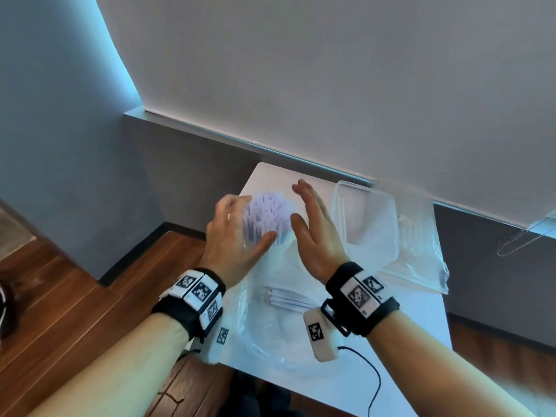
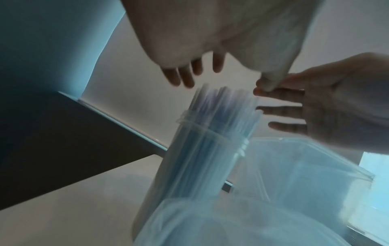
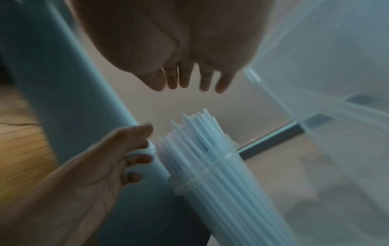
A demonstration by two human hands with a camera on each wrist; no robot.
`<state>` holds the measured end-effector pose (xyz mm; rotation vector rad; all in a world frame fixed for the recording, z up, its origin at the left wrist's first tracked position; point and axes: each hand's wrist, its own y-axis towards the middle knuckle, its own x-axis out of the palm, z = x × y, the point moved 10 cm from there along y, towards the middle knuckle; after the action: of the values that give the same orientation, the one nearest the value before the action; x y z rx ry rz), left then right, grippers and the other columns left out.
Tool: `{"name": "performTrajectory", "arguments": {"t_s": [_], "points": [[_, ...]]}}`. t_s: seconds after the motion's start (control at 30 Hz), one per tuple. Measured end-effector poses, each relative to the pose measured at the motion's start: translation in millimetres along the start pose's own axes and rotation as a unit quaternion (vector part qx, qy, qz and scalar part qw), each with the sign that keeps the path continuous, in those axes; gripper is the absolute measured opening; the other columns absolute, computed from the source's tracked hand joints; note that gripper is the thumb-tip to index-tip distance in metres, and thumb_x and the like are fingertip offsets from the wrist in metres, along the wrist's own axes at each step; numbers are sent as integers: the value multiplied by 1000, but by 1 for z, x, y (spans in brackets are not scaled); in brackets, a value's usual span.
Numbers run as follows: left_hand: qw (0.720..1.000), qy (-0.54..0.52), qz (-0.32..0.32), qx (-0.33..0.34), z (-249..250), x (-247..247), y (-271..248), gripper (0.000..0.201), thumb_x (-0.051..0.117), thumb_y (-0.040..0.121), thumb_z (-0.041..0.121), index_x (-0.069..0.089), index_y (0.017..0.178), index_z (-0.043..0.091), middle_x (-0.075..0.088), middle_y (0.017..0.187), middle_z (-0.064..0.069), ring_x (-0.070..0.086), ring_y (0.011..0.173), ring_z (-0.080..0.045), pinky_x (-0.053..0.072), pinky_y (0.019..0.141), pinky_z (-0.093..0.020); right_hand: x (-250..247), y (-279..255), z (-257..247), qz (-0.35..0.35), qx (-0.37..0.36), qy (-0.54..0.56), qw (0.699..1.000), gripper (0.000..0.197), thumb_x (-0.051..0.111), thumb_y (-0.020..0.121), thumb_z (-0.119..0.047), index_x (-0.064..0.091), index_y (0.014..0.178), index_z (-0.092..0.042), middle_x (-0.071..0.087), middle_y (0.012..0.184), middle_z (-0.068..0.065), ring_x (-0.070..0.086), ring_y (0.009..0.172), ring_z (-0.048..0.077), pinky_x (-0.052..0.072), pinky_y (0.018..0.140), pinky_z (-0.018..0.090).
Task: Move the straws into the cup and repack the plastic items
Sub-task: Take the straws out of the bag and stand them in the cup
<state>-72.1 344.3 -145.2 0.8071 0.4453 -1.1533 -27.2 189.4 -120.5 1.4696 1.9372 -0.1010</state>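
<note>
A clear cup [image 1: 255, 236] stands upright on the white table [image 1: 270, 176], packed with pale blue straws [image 1: 269, 210] whose tips stick out above the rim. My left hand [image 1: 231, 236] is just left of the cup with fingers spread, thumb in front of the cup wall. To the cup's right, my right hand [image 1: 313, 224] is held flat, palm toward the straws, holding nothing. In the left wrist view the straws [image 2: 223, 103] rise between both hands. The right wrist view shows the cup [image 3: 221, 191] below my straight fingers [image 3: 189, 78]. A few loose straws [image 1: 285, 299] lie on plastic nearer me.
A clear rectangular container [image 1: 364, 218] stands right of the cup, with a crumpled clear plastic bag [image 1: 421, 236] beyond it. Clear round plastic items in a bag [image 1: 270, 335] lie at the table's near edge. The table is small, against the wall, with wooden floor on the left.
</note>
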Motion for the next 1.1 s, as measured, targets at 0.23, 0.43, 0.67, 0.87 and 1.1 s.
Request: {"name": "performTrajectory", "arguments": {"t_s": [0.23, 0.43, 0.67, 0.87, 1.1], "points": [[969, 188, -122, 107, 28, 53, -102, 31, 80, 59, 12, 68, 81, 31, 45, 123, -6, 48, 107, -29, 43, 78, -41, 52, -109, 18, -299, 28, -101, 949, 34, 43, 75, -1, 70, 85, -18, 68, 87, -6, 59, 79, 7, 46, 77, 21], [940, 197, -240, -139, -46, 103, -108, 47, 63, 86, 24, 46, 128, 38, -6, 154, -3, 22, 137, -32, 35, 102, -56, 73, -129, 113, -287, 168, -229, 915, 60, 44, 88, -2, 36, 144, -25, 45, 143, 0, 48, 125, 23, 41, 104, 32], [933, 104, -264, -219, -71, 117, -96, 60, 50, 90, 3, 35, 142, 27, 17, 153, 4, 55, 115, -33, 48, 97, -41, 73, -117, 123, -249, 160, -331, 896, 39, 49, 90, -13, 46, 128, -24, 36, 140, -1, 39, 116, 27, 34, 102, 36], [934, 68, -282, -208, -73, 126, -96, 75, 51, 79, -6, 33, 141, 32, 22, 146, 3, 56, 113, -32, 45, 99, -37, 98, -107, 121, -301, 101, -387, 866, 40, 56, 78, -18, 48, 117, -22, 50, 132, 1, 41, 121, 24, 31, 101, 40], [929, 63, -281, -233, -80, 123, -111, 62, 55, 85, -3, 47, 135, 34, 17, 147, 2, 57, 108, -29, 43, 95, -26, 103, -100, 134, -321, 127, -398, 850, 44, 64, 77, -31, 52, 118, -24, 48, 127, 1, 45, 118, 23, 33, 102, 41]]}}
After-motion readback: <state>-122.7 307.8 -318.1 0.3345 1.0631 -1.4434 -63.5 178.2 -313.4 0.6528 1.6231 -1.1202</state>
